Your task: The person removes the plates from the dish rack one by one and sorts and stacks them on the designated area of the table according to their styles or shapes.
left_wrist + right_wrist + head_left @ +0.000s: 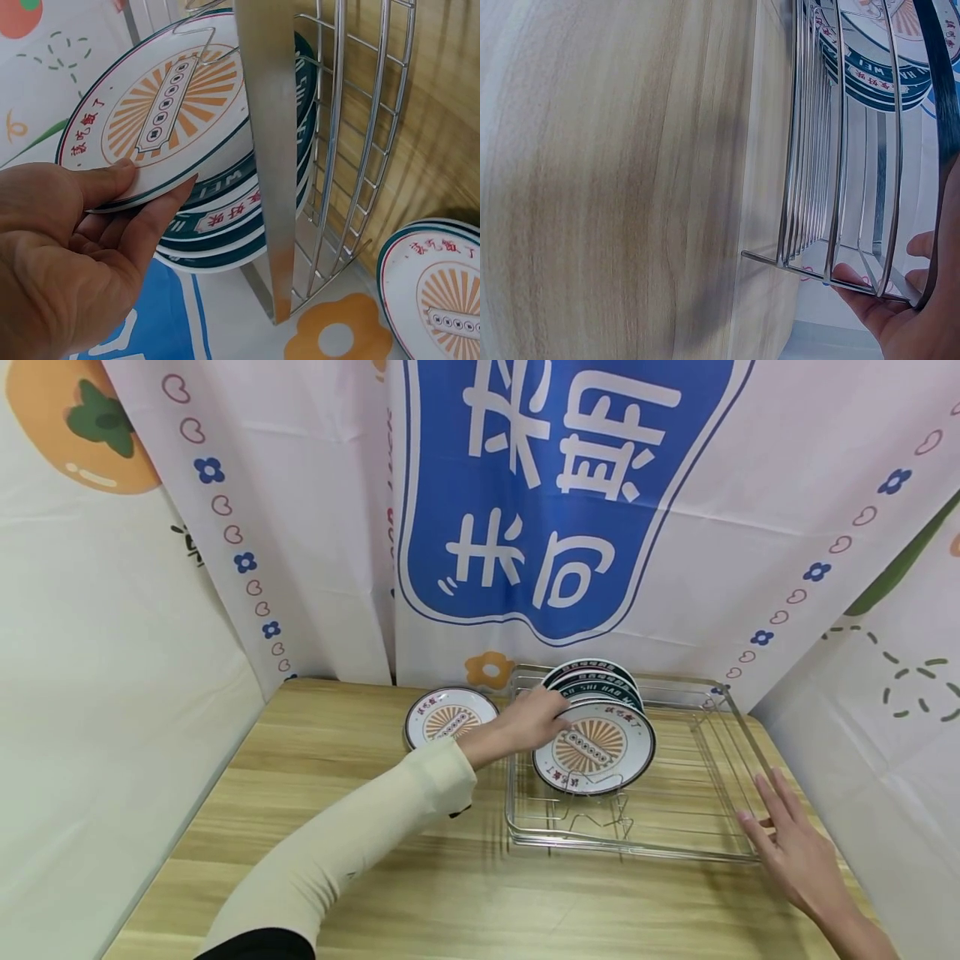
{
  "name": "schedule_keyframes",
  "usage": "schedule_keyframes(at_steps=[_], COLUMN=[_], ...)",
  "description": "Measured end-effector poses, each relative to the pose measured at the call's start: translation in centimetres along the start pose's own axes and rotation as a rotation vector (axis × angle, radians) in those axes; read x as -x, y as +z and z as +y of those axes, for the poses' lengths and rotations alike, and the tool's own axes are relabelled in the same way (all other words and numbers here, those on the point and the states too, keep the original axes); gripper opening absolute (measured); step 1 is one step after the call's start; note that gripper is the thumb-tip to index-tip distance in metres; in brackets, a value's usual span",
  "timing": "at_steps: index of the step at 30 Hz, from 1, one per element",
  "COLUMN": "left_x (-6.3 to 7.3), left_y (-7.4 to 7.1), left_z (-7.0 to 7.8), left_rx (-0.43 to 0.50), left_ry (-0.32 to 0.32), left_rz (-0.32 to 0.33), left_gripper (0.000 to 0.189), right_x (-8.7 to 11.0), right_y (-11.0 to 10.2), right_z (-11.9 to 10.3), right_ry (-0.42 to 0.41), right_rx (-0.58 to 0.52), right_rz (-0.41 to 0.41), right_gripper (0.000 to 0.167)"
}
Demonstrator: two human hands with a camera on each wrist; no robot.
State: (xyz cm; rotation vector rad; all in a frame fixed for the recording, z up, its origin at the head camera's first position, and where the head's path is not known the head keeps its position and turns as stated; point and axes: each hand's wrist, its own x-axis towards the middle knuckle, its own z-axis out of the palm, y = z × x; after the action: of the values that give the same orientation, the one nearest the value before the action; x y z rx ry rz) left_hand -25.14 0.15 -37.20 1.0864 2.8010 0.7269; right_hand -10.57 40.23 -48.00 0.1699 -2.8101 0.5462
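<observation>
In the head view my left hand (528,722) pinches the edge of a white plate (592,750) with an orange sunburst print, between thumb and fingers. The plate stands tilted at the front of a row of several plates (225,217) with dark green undersides, in the left part of a metal wire dish rack (637,847). At the rack's right end, my right hand (798,852) holds the frame near the front corner. In the right wrist view, its thumb rests on the wire and its fingers lie beyond the rim.
Left of the rack, more matching plates (450,714) lie flat on the wooden table (360,827), partly hidden by my left arm in the head view. A printed cloth (330,527) hangs behind the table, close to the rack's back.
</observation>
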Motion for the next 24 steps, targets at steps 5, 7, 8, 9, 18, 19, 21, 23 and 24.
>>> schedule_keyframes(at_steps=[5, 7, 8, 9, 18, 19, 21, 23, 24], left_x=[0.7, 1.1, 1.3, 1.5, 3.2, 3.4, 3.9, 4.5, 4.8], left_y=[-1.0, -1.6, -1.9, -2.2, -5.0, -5.3, -5.9, -6.5, -6.8], left_z=[-0.1, -0.2, -0.3, -0.3, -0.5, -0.5, -0.6, -0.7, -0.8], left_rx=[0.011, 0.019, 0.020, 0.023, 0.068, 0.074, 0.078, 0.111, 0.132], left_ry=[0.013, 0.026, 0.031, 0.034, 0.010, -0.001, -0.032, -0.057, -0.071], left_rz=[0.050, 0.075, 0.088, 0.102, 0.184, 0.191, 0.210, 0.216, 0.216], left_gripper=[0.036, 0.034, 0.034, 0.034, 0.014, 0.013, 0.013, 0.014, 0.015], right_x=[0.0, 0.0, 0.0, 0.0, 0.1, 0.1, 0.1, 0.1, 0.1], right_y=[0.1, 0.1, 0.1, 0.1, 0.0, 0.0, 0.0, 0.0, -0.1], right_z=[0.0, 0.1, 0.1, 0.1, 0.2, 0.1, 0.1, 0.0, 0.0], right_ry=[0.002, 0.003, 0.004, 0.003, 0.005, 0.005, 0.007, 0.006, 0.006], right_rx=[0.000, 0.004, 0.002, -0.001, -0.001, -0.002, -0.002, -0.004, -0.001], right_rz=[0.001, -0.001, -0.004, -0.006, -0.001, -0.001, 0.000, 0.002, 0.004], right_gripper=[0.068, 0.068, 0.068, 0.068, 0.068, 0.068, 0.068, 0.068, 0.068])
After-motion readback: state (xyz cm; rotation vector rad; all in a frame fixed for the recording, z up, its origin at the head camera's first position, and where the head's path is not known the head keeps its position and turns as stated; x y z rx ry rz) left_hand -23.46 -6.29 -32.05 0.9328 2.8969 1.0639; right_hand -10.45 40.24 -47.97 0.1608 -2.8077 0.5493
